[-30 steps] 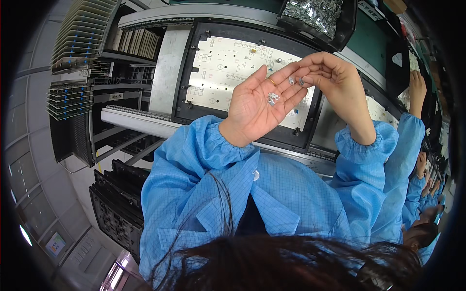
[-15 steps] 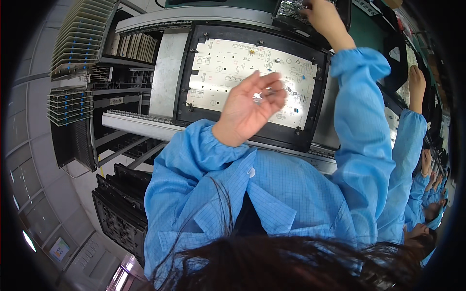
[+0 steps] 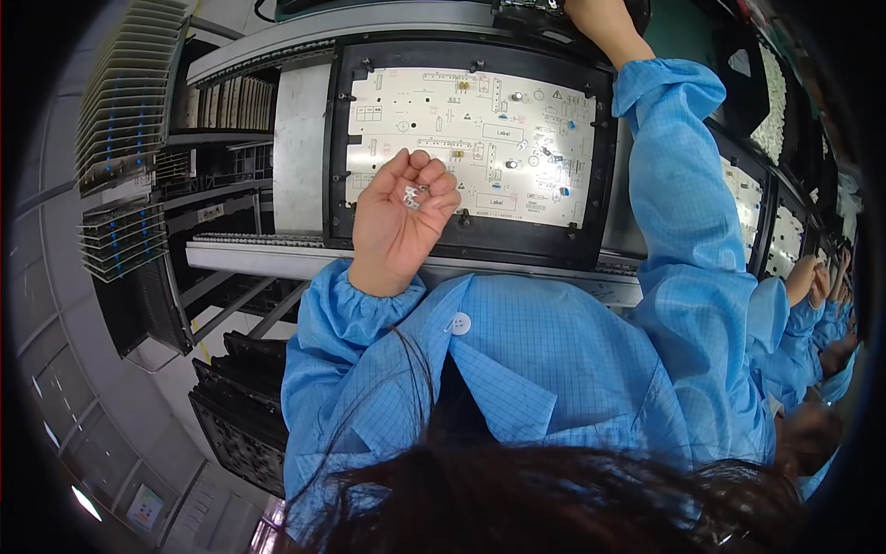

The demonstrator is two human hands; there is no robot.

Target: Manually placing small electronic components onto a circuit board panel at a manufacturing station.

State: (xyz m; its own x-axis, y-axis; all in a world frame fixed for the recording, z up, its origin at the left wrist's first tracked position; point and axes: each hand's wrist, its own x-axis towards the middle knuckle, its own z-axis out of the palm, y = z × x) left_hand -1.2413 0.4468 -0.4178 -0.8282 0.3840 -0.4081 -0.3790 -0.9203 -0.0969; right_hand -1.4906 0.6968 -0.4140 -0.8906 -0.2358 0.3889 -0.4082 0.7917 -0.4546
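My left hand (image 3: pixel 406 217) is palm up in front of the board, its fingers curled around a few small white-and-silver parts (image 3: pixel 412 197). Behind it lies a white circuit board (image 3: pixel 554 138) in a black frame (image 3: pixel 602 185). The board carries small blue, yellow and silver parts. At the far edge my right hand (image 3: pixel 600 23) is at a black tray (image 3: pixel 554 35) of small shiny pieces. The upper edge of the picture cuts off its fingers, so their grip does not show.
The frame rests on metal conveyor rails (image 3: pixel 286 254). On the left stand racks of upright boards (image 3: pixel 138 78). Black frames (image 3: pixel 235 415) are stacked below the rails. Along the line to the right, other people in blue sleeves (image 3: pixel 784 337) work at further boards.
My left hand has moved left and nearer, and its fingers have curled in more. My right hand stays at the black tray, now higher in view. The view has shifted slightly.
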